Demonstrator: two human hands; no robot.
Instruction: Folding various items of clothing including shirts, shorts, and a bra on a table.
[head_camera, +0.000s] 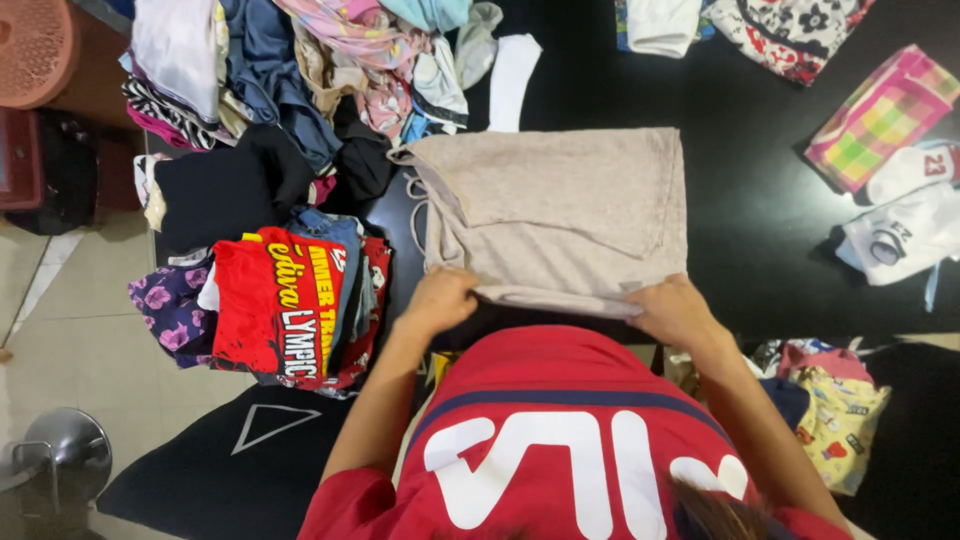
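1. The beige garment (560, 215) is the biggest thing in front of me; it lies folded flat on the black table (760, 250), its near edge right at the table edge by my body, its drawstring trailing off its left side.
2. The heap of unsorted clothes (300, 70) fills the far left of the table, just beyond the garment's far left corner.
3. The stack of folded clothes (285, 310), a red printed shirt on top, sits to the left of the garment, near my left arm.
4. The white clothes (905, 225) lie well apart at the right edge, next to a pink and green checked cloth (880, 115).
5. My left hand (438, 298) is curled down over the garment's near left corner, fingers closed on the fabric.
6. My right hand (672, 308) pinches the near right corner, thumb on top of the folded edge.
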